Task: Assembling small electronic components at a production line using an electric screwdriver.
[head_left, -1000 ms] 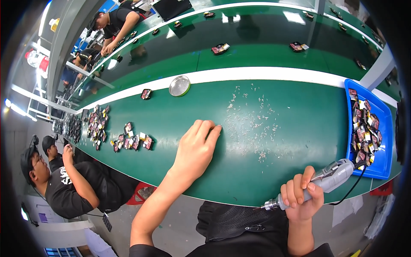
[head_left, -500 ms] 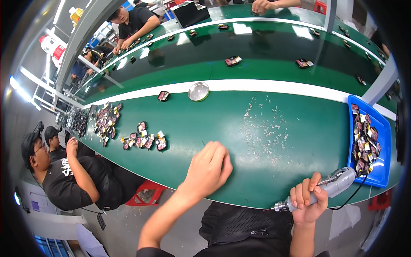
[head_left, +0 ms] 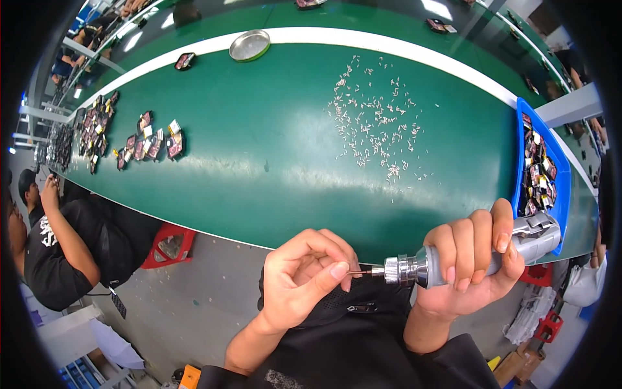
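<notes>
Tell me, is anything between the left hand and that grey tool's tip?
Nothing visible: the left hand is right at the thin bit of the grey power tool, which the right hand grips. Whether it pinches anything there can't be made out.

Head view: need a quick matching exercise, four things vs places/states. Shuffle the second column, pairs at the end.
1. grey handheld power tool with silver nose
2. small pale slender pieces
3. round silver metal dish
4. blue rectangular tray

A. at the long white strip along the far side
B. holding small dark boxy parts
C. gripped in the bare right hand
D. scattered over the smooth green tabletop

Pairs: 1-C; 2-D; 3-A; 4-B
</notes>
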{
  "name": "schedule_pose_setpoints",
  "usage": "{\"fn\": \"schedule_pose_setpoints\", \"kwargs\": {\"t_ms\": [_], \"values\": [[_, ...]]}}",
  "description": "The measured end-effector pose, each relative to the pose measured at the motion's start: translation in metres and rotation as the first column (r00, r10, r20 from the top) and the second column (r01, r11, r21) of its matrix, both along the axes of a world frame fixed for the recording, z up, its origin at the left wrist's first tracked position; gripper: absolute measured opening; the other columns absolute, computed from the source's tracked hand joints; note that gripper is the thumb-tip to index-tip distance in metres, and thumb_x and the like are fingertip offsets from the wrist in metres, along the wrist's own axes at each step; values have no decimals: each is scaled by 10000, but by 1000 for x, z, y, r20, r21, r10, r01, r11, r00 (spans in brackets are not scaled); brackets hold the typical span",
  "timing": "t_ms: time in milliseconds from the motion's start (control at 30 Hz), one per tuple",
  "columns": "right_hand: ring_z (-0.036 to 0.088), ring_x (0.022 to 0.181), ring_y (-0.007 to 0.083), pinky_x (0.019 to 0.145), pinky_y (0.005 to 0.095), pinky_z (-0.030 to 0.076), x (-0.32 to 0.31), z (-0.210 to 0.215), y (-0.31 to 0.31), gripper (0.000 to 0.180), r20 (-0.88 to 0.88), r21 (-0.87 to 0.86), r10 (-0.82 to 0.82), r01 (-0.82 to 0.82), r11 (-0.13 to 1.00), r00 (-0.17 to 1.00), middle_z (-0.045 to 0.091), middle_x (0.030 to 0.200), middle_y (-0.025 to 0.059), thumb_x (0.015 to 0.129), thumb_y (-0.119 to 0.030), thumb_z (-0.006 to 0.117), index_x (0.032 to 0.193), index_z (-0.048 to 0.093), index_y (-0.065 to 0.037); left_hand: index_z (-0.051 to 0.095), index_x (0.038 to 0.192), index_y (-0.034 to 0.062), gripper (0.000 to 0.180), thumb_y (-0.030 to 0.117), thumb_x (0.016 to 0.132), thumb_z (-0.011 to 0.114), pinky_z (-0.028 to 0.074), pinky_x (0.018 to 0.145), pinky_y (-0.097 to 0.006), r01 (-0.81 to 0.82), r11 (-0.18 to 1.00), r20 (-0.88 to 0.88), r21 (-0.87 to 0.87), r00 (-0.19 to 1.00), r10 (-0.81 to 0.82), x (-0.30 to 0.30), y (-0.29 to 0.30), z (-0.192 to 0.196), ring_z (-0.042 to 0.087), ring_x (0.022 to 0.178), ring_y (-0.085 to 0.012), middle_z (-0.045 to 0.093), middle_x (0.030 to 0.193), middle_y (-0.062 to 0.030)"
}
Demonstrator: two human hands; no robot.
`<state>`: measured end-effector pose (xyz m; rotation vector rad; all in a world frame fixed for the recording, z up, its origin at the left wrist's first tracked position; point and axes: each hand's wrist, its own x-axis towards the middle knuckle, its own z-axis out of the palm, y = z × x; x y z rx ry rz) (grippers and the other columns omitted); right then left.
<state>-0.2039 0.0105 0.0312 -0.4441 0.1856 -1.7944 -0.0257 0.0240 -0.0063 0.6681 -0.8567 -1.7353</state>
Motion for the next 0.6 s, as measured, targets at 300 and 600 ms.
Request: {"fn": "schedule_pose_setpoints", "kwargs": {"t_ms": [300,600], "values": [[418,453,125,529,298,394,0,0,5,100,7,23,-60,60,998,998,415,547,6,897,-178,456,860,433,-88,557,901,-70,113,35,937,534,487,621,-278,24,1000,-48,6,999,-23,-5,3,-2,573,732,-174,586,865,-170],[413,442,97,500,267,385,1,3,6,131,-82,28,-89,92,995,993,403,555,-5,872,-98,527,850,400,-78,569,872,-77,69,-17,905,559,481,602,-266,-41,999,102,-34,994,44,-9,5,2,569,686,-166,594,852,-162]]}}
